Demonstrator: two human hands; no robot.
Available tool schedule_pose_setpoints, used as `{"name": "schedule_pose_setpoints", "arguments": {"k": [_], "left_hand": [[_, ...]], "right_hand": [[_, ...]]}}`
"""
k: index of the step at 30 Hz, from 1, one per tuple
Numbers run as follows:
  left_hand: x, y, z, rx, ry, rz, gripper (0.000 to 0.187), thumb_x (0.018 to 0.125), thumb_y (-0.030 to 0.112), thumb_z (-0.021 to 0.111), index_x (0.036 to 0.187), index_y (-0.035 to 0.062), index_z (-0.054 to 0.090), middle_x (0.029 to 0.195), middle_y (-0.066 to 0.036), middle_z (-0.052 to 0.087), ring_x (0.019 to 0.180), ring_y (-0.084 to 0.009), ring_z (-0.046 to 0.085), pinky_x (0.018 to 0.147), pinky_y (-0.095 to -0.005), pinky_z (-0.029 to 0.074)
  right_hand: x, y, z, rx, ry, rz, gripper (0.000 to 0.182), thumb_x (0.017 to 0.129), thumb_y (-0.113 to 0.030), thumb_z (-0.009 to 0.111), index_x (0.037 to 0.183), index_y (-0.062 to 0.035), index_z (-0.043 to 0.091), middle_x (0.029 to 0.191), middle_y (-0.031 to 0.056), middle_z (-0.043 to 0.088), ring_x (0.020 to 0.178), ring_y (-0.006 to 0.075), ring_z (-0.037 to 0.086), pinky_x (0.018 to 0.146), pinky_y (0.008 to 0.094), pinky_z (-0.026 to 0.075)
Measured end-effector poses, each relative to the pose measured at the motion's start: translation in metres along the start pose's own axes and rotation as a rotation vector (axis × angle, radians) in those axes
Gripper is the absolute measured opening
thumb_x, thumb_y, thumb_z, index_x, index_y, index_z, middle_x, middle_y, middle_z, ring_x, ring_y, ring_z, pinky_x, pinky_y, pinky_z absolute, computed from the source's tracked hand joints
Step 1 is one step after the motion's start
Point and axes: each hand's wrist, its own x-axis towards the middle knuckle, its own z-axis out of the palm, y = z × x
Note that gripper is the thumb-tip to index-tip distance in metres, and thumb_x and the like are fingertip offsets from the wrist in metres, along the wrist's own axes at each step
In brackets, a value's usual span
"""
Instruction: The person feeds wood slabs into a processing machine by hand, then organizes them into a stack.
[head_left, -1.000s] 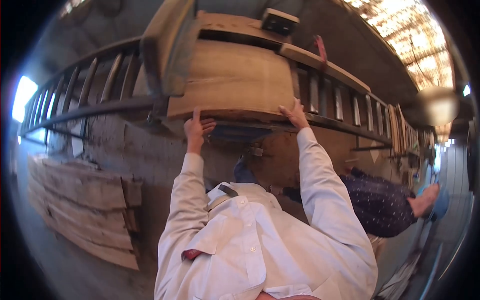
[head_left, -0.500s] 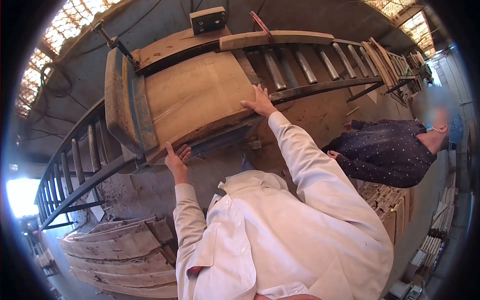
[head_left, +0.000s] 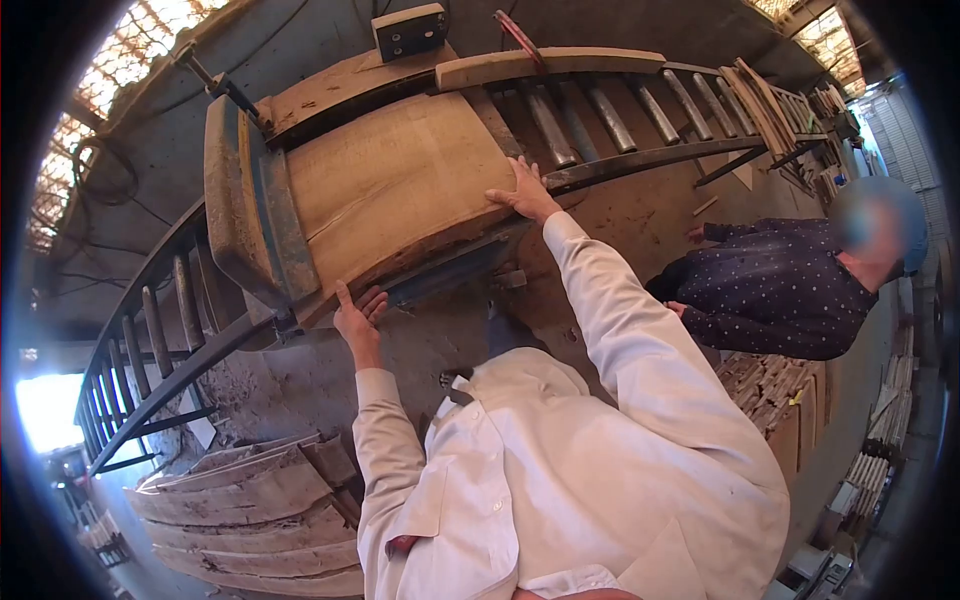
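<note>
A wide wooden slab (head_left: 400, 165) with a rough, dark near edge lies flat on the machine bed. Against that near edge, close to the slab's left end, rests my left hand (head_left: 358, 318), thumb and fingers apart. My right hand (head_left: 525, 190) lies with spread fingers on the slab's near right corner. The slab's left end meets a worn, upright machine housing (head_left: 243, 200) with blue and yellow paint. Behind the slab, a long curved wood strip (head_left: 550, 68) sits along the far rail.
Roller conveyors extend right (head_left: 655, 110) and left (head_left: 155, 330). Rough boards are stacked at lower left (head_left: 245, 515), and a wood stack (head_left: 765, 395) stands at right. Another person in a dark dotted shirt (head_left: 770, 285) stands to my right. A black block (head_left: 410, 35) sits at the back.
The whole view has shifted slightly. Both hands keep their places on the slab, which shows no clear movement against the machine. The other person's head has moved a little.
</note>
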Motion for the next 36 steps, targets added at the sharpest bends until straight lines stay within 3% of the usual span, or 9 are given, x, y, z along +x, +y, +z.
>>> {"name": "schedule_pose_setpoints", "arguments": {"k": [6,11,17,20,23,28,31,34,36], "left_hand": [[0.002,-0.002,0.001,-0.007,-0.019,-0.008,0.08,0.094,0.056,0.064,0.127,-0.0134,0.041,0.095,-0.028,0.071,0.07,-0.0321,0.074,0.055,-0.0326,0.063],[0.0,-0.004,0.003,-0.058,-0.025,-0.047,0.074,0.096,0.053,0.063,0.134,-0.007,0.042,0.103,-0.028,0.07,0.081,-0.0332,0.074,0.063,-0.0347,0.064],[-0.002,-0.007,0.012,-0.047,-0.016,-0.048,0.063,0.097,0.048,0.065,0.133,-0.0021,0.049,0.114,-0.024,0.068,0.091,-0.0316,0.073,0.073,-0.0352,0.062],[0.005,-0.008,0.012,0.029,0.037,-0.024,0.058,0.097,0.047,0.066,0.128,-0.0012,0.055,0.112,-0.021,0.069,0.09,-0.03,0.073,0.073,-0.0335,0.061],[0.014,-0.015,0.013,0.078,0.037,-0.032,0.057,0.097,0.048,0.066,0.124,-0.0014,0.059,0.108,-0.018,0.071,0.089,-0.0283,0.073,0.071,-0.0318,0.06],[0.011,-0.012,0.016,0.184,0.08,-0.021,0.058,0.097,0.049,0.064,0.12,-0.0035,0.06,0.105,-0.018,0.073,0.085,-0.0253,0.073,0.07,-0.0312,0.06],[0.012,-0.015,0.017,0.162,0.105,-0.008,0.06,0.097,0.05,0.064,0.121,-0.004,0.06,0.105,-0.018,0.072,0.084,-0.0248,0.073,0.069,-0.0308,0.06],[0.012,-0.018,0.021,0.165,0.096,0.001,0.06,0.097,0.051,0.064,0.121,-0.0041,0.059,0.106,-0.019,0.072,0.085,-0.0258,0.073,0.069,-0.031,0.06],[0.008,-0.02,0.023,0.187,0.128,0.014,0.061,0.097,0.052,0.064,0.122,-0.0036,0.059,0.105,-0.019,0.072,0.084,-0.026,0.073,0.069,-0.0309,0.06]], "right_hand": [[0.0,0.007,0.008,-0.011,0.051,-0.014,0.113,0.076,-0.066,0.076,0.16,-0.01,0.023,0.167,0.0195,0.016,0.154,0.0434,0.003,0.122,0.059,0.002],[-0.009,0.001,0.005,-0.041,0.093,-0.021,0.109,0.081,-0.065,0.07,0.158,-0.0045,0.023,0.166,0.0198,0.018,0.154,0.043,0.005,0.124,0.0562,0.002],[-0.018,0.006,0.01,-0.035,0.18,-0.079,0.095,0.09,-0.055,0.066,0.156,0.001,0.027,0.164,0.0241,0.022,0.153,0.044,0.01,0.125,0.053,0.005],[-0.028,0.014,0.009,0.072,0.256,-0.138,0.081,0.093,-0.047,0.066,0.151,0.0015,0.037,0.159,0.0272,0.03,0.151,0.0438,0.02,0.124,0.0498,0.015],[-0.043,0.026,-0.013,0.35,0.406,-0.114,0.063,0.094,-0.04,0.066,0.139,0.0018,0.052,0.145,0.0289,0.05,0.14,0.0412,0.044,0.115,0.0457,0.035],[0.007,0.082,-0.082,0.355,0.66,-0.069,0.049,0.092,-0.039,0.067,0.12,0.0005,0.064,0.108,0.0232,0.071,0.105,0.0395,0.068,0.093,0.0469,0.052],[0.058,0.104,-0.111,-0.07,0.375,0.089,0.059,0.09,-0.05,0.068,0.119,0.0018,0.064,0.107,0.0231,0.071,0.105,0.0412,0.067,0.093,0.0473,0.051],[0.095,0.111,-0.124,-0.229,-0.1,0.21,0.074,0.086,-0.062,0.067,0.119,0.0038,0.064,0.11,0.0244,0.071,0.107,0.0411,0.067,0.092,0.0474,0.051],[0.102,0.132,-0.118,-0.184,-0.083,0.127,0.079,0.082,-0.069,0.066,0.112,0.0044,0.065,0.11,0.0249,0.071,0.109,0.04,0.067,0.092,0.0478,0.051]]}}
